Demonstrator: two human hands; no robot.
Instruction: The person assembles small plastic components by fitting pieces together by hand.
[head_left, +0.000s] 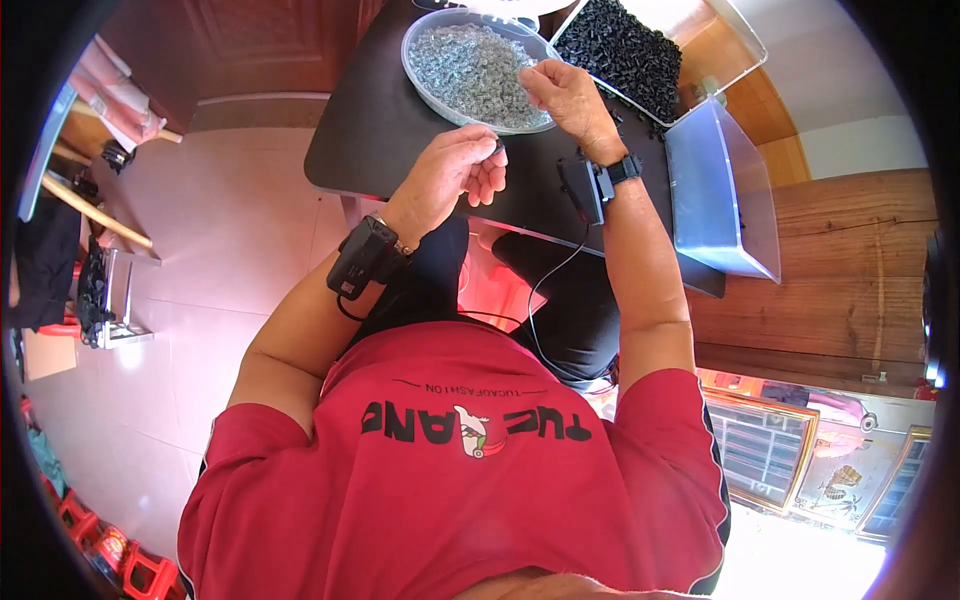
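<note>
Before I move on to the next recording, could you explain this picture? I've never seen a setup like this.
There is no machine arm here: a person works with bare hands. The one picture comes from a wide fisheye camera on their head, looking down, so straight edges curve.

On the dark table sits a round clear bowl of small clear pieces. Beside it is a bin of black pieces; a bluish plastic bin is at the table's right edge.

The left hand pinches a small black piece. The right hand is at the bowl's right side; whether its grip holds anything is too small to tell. Each wrist wears a strapped-on dark device.
</note>
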